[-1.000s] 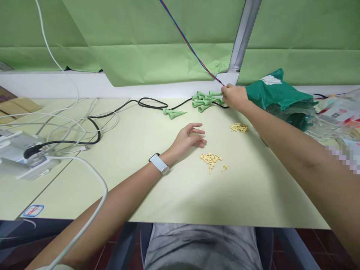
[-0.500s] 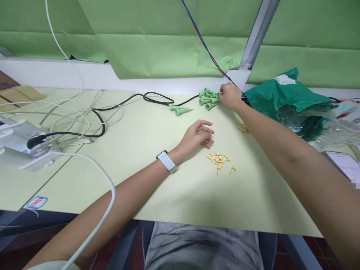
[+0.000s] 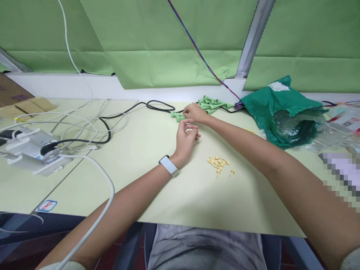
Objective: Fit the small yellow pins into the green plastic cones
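Several cones (image 3: 208, 101), sticker (image 3: 47, 205) perhaps "8"

Open table (image 3: 242, 198) lies on the near side between the two forearms, interrupted by the scattered yellow pegs (image 3: 218, 163). Another free stretch runs left of the left hand (image 3: 185, 138), as far as the cable tangle and white power strip (image 3: 28, 144). The right hand (image 3: 196, 113) blocks the way just beyond the left fingers. Green cones (image 3: 208, 102) and a black cable (image 3: 132, 108) obstruct the far side; a green bag (image 3: 289, 99) fills the far right.
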`<state>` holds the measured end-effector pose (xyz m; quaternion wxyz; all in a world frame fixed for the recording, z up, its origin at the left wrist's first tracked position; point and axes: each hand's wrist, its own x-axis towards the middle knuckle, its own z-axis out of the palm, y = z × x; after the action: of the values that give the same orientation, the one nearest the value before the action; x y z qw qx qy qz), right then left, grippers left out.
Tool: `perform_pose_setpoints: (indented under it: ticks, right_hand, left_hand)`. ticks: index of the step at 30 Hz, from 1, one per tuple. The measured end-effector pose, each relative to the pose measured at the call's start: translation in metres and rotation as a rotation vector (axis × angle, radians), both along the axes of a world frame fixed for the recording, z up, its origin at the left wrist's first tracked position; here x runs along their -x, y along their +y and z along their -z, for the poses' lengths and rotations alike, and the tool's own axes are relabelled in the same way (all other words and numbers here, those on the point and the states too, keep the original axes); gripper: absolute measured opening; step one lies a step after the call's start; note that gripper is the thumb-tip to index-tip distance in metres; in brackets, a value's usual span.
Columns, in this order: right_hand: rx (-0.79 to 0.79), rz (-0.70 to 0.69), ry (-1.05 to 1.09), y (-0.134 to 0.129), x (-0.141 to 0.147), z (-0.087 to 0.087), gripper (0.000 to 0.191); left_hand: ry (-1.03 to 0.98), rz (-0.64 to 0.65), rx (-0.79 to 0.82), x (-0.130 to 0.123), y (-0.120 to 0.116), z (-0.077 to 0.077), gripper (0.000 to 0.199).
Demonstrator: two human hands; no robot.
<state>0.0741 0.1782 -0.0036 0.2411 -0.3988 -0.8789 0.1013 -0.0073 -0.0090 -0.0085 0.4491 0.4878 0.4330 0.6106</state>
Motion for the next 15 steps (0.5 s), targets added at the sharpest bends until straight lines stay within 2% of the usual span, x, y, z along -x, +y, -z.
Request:
perform_pose_setpoints:
  ticks: [4,8,10,12,15]
  right_hand:
    - [0.002,0.007,0.168,-0.003,-0.003,-0.006,0.025]
    - [0.154,0.117,0.508,-0.023,-0.017,-0.018,0.024]
    - [0.231,0.163,0.676,-0.042,-0.028,-0.023,0.027]
    - [0.254,0.150,0.774,-0.067,-0.040,-0.025,0.026]
    - [0.270,0.079,0.752,-0.110,-0.058,-0.022,0.025]
  left_hand:
    - [-0.158,0.041,0.018,0.003,0.005,0.002,0.024]
    - [-0.369,0.066,0.078,0.007,0.011,-0.002,0.021]
    - [-0.477,0.074,0.120,0.009,0.013,-0.005,0.024]
    - [-0.561,0.123,0.172,0.010,0.014,-0.009,0.029]
    - [-0.566,0.236,0.201,0.009,0.012,-0.012,0.033]
